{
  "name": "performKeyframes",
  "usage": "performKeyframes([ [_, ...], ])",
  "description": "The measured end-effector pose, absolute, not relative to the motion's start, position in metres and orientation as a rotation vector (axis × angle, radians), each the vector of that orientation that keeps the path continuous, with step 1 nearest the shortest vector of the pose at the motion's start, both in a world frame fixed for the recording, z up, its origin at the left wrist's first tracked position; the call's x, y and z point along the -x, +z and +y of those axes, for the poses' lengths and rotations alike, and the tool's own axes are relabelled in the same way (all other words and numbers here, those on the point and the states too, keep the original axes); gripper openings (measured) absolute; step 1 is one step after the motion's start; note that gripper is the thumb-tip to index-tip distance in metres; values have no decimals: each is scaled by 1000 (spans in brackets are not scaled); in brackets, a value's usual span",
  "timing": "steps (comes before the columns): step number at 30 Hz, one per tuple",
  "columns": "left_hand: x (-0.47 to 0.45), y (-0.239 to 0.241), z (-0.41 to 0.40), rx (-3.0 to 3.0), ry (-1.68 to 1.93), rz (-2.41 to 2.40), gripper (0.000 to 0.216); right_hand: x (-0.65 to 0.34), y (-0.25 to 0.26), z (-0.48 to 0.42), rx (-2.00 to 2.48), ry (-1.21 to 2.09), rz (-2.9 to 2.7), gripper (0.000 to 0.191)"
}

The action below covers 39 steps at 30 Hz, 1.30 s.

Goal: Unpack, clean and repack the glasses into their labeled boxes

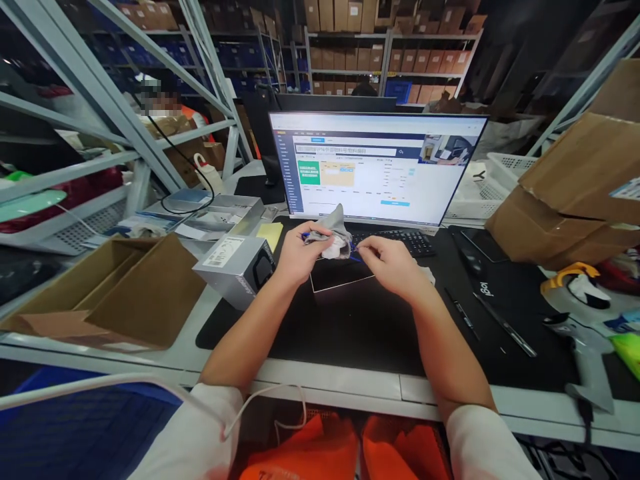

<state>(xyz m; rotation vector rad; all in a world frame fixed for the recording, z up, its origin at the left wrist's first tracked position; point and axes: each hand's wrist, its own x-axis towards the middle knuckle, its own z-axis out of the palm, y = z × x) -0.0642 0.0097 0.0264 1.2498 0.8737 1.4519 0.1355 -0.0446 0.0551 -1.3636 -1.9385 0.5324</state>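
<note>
My left hand [299, 255] is closed on a small grey cloth pouch [336, 224] with something white at its opening. Blue cord shows on both sides of the pouch. With thumb and forefinger pinched, my right hand [393, 265] grips the blue cord [355, 248] at the pouch's right side. Beneath the hands, a dark flat box [340, 275] with a pale edge lies on the black desk mat [345, 333]. A grey product box [235, 270] with a white label stands left of my left hand.
A monitor [370, 180] and keyboard [410, 243] are behind the hands. An open cardboard box [145, 293] sits left. On the right are a mouse [471, 261], a pen [465, 315], a metal tool [505, 325], a tape roll [575, 290], a barcode scanner [585, 353] and cardboard boxes [565, 193].
</note>
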Motion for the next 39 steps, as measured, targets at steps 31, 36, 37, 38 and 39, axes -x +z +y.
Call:
performKeyframes([
  [31, 95, 51, 4, -1759, 1044, 1178, 8, -137, 76, -79, 454, 1249, -1285, 18],
  [36, 90, 54, 0, -2014, 1130, 1818, 20, -125, 68, -102, 510, 1248, -1575, 15],
  [37, 93, 56, -1, -2023, 1139, 1897, 20, -125, 67, -102, 522, 1216, -1590, 15],
  [38, 97, 58, -2, -2034, 1127, 1898, 17, -127, 68, -101, 523, 1176, -1573, 14],
  [39, 101, 60, -2, -2049, 1098, 1811, 19, -131, 69, -97, 523, 1130, -1518, 14],
])
